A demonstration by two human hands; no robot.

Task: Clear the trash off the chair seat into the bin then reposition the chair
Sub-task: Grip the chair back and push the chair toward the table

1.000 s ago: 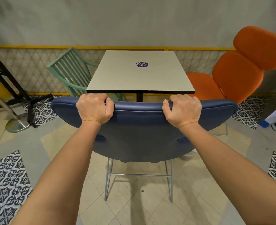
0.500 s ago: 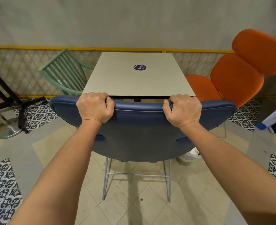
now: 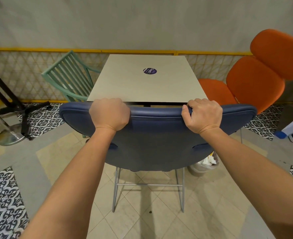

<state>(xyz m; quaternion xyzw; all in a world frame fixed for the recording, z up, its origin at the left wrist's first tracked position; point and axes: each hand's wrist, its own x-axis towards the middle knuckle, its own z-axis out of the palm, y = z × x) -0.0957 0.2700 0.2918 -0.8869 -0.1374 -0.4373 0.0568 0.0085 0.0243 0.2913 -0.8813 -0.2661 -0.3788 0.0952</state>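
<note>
Both hands, left hand [image 3: 110, 113] and right hand [image 3: 204, 115], clenched over top edge of blue chair [image 3: 157, 140], backrest just short of table [image 3: 148, 81]. Bin [image 3: 203, 167] holding trash beside right leg. Risk: clipping bin or ramming table edge if pushed crooked.

Chair brought up to the table edge

The blue chair [image 3: 152, 140] has been carried closer to the table [image 3: 147, 83]: a second ago a strip of floor and the table's post were seen between its backrest and the tabletop, whereas the near table edge is now met by the top of the backrest. The bin [image 3: 203, 167], hidden behind the chair before, has been brought into view at the chair's right, with crumpled white trash seen inside. The stanchion base [image 3: 10, 135] and the patterned tiles at the left have been shifted in the frame.
</note>
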